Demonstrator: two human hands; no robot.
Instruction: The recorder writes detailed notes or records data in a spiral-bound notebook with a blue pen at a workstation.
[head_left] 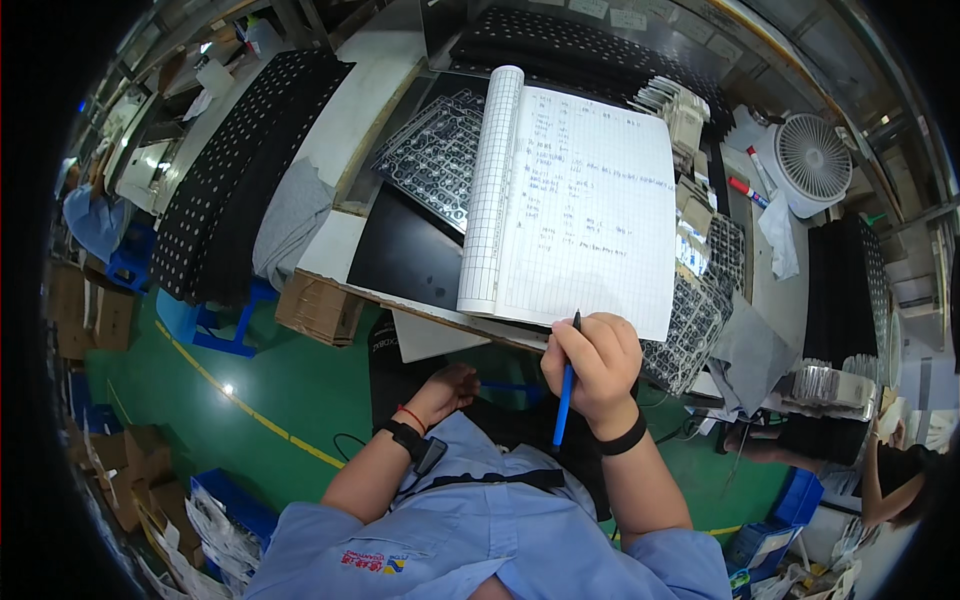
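A blue pen [565, 400] with a black tip is pinched in my right hand [602, 365], at the lower edge of an open notebook [590, 270]. The pen tip points up toward the page, and its blue end hangs toward my body. Lines of handwriting cover the upper part of the ruled page; the left-hand pages are curled over into a roll. My left hand [447, 392] hangs by my lap, below the table edge, with its fingers loosely curled and nothing visible in them. It is apart from the notebook.
Trays of small round parts [430, 150] lie partly under the notebook on a black board [400, 240]. Stacked pale pieces [680, 120], a red marker [748, 191] and a white fan [812, 160] are on the right. A grey cloth [295, 215] hangs at the left.
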